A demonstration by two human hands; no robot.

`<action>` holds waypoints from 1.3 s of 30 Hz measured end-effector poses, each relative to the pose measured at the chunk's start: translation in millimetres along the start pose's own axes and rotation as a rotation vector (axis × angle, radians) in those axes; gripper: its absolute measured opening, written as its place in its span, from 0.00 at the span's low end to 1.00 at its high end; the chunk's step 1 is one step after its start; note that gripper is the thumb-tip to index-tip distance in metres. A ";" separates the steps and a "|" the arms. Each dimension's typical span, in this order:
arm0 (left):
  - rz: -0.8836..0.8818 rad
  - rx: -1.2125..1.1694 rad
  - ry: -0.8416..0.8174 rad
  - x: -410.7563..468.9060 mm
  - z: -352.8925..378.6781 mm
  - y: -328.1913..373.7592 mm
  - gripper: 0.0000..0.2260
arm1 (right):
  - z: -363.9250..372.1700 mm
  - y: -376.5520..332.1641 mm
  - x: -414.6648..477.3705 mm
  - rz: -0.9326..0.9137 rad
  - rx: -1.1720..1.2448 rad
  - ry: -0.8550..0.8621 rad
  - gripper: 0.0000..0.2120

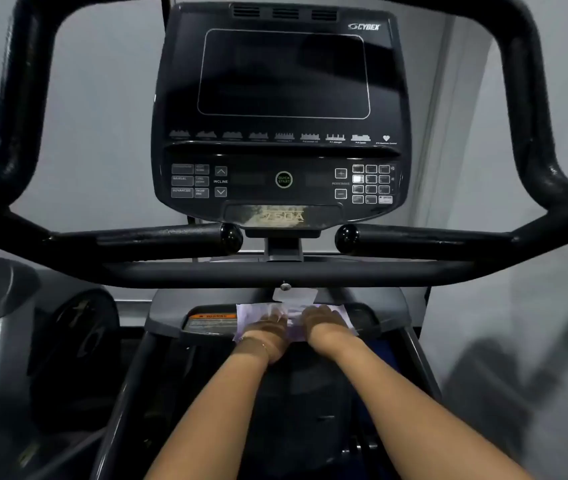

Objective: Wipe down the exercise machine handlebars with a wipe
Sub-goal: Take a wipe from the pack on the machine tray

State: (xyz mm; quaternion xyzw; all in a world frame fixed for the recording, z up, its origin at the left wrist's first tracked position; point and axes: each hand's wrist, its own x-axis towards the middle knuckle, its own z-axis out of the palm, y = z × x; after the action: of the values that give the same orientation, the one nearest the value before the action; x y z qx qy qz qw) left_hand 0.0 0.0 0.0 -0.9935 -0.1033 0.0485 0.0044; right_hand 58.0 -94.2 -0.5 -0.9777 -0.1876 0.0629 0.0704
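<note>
While the wipe [253, 317] lies spread on the grey shelf [164, 317] under the crossbar [206, 273], the left hand [268, 329] and the right hand [324, 322] press on it with flat, stretched fingers, closed around nothing. It seems better to fold it into a thick pad first and then carry it up to the handlebars [157, 239], well above. The fingertips are blurred, and the outer parts of the handlebars are cut off by the frame.
</note>
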 end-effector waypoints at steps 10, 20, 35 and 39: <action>-0.114 0.071 -0.026 4.2 -4.6 11.2 0.27 | -34.0 57.8 -20.9 0.070 0.065 0.164 0.13; 0.152 -0.582 0.056 -47.2 -33.8 72.1 0.24 | -66.2 106.4 -95.0 -0.091 0.047 0.340 0.13; 0.254 -1.376 0.126 -156.1 -74.3 141.7 0.05 | -94.6 126.9 -222.2 -0.081 1.065 0.422 0.20; 0.261 -1.448 0.144 -168.0 -78.8 148.3 0.10 | -92.6 126.0 -240.3 -0.057 1.330 0.395 0.03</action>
State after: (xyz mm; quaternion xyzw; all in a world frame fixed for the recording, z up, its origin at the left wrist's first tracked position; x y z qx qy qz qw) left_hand -125.6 -179.6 91.6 -0.7525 0.0099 -0.0970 -0.6513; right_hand -104.6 -310.9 93.3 -0.7147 -0.1184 -0.0166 0.6892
